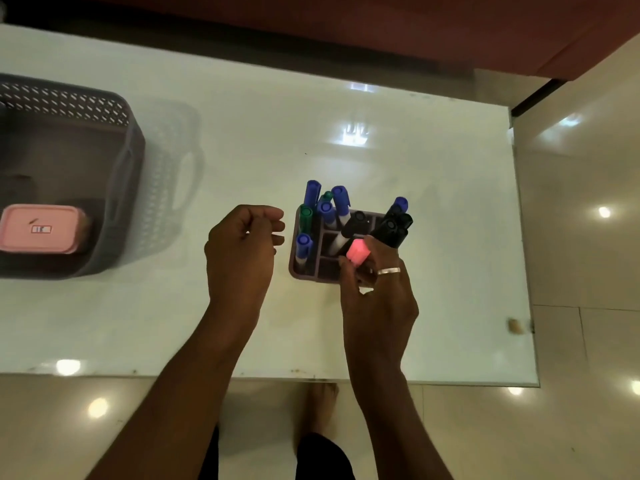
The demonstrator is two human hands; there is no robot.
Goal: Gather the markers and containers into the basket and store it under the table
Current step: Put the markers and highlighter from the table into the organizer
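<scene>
A grey marker holder [299, 270] with several compartments stands near the middle of the white table [242, 133]. Blue markers [337, 204], a green marker [306, 216] and black markers [391, 230] stand upright in it. My right hand [377, 299] is over the holder's near right corner, shut on a pink marker [358, 251] whose cap points up. My left hand [244, 251] hovers just left of the holder, fingers loosely curled, holding nothing. A grey perforated basket [135, 150] sits at the table's left edge with a pink lidded container [40, 228] inside.
The table's near edge [311, 378] runs across the lower frame, with glossy tiled floor [571, 427] beyond it and to the right. My feet show below the table edge. A dark red wall lies behind the table.
</scene>
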